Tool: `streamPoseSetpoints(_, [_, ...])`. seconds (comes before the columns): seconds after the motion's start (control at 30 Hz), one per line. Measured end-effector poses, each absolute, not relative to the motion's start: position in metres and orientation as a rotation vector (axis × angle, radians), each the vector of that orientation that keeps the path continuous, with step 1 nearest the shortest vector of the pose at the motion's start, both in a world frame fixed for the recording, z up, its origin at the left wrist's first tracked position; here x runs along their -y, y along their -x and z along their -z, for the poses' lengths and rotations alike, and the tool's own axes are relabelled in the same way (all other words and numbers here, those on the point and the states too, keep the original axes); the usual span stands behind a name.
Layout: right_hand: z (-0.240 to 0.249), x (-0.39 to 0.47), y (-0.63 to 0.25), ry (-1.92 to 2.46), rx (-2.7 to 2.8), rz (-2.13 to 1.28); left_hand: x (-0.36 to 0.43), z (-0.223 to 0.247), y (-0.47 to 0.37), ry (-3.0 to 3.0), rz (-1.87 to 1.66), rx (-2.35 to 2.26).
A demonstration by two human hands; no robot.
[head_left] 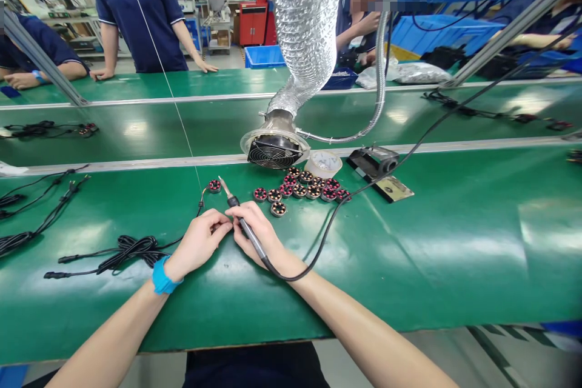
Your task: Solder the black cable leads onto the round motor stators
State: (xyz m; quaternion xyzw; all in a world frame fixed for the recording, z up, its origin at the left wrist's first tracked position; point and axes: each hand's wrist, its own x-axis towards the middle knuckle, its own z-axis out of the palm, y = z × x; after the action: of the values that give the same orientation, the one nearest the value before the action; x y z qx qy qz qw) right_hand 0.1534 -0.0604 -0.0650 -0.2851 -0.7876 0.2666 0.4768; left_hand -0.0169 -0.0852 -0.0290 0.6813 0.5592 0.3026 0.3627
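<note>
My right hand (259,230) is wrapped round a soldering iron (249,233), whose tip points up and away beside a small round part (214,186) with a red-and-black face. Close against it, my left hand (202,241), with a blue wristband, has thumb and fingers pinched together; whatever lies between them is too small to make out. A thin wire runs from the round part to a black cable (131,250) coiled left of my left hand. Several similar round parts (299,190) sit grouped beyond my right hand.
A fume duct with a fan (274,153) hangs above the round parts. Behind them are a tape roll (324,164) and an iron stand (379,163). The iron's cord crosses to the upper right. More cables (34,233) lie left. People work across the bench.
</note>
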Motion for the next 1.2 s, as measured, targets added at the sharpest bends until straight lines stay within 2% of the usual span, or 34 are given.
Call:
streamPoseSetpoints(0.4, [0.042,0.067,-0.172,0.932,1.525,-0.546,0.084,0.031,0.02,-1.724,-0.78,-1.494])
streamPoseSetpoints(1.2, [0.044,0.071,-0.173,0.893,1.538,-0.469,0.084,0.032,0.02,-1.672,-0.78,-1.488])
